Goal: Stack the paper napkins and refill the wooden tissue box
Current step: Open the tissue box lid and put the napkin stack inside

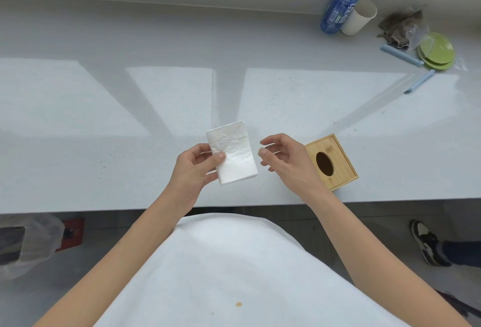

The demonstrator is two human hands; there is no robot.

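Note:
A folded stack of white paper napkins [234,152] is held just above the grey counter [130,118], near its front edge. My left hand [194,170] pinches the stack's left side, thumb on top. My right hand [283,161] hovers a little to the right of the napkins with curled, spread fingers and nothing in it. The wooden tissue box [338,162] stands on the counter just right of my right hand, its lid on and the dark oval slot facing up. My right hand covers part of the box's left edge.
At the back right stand a blue plastic bottle [341,1] and a white cup [359,16], with a crumpled brown cloth [400,28], green plates [437,50] and two light-blue sticks [400,54] beside them. Someone's shoe [426,243] shows on the floor at right.

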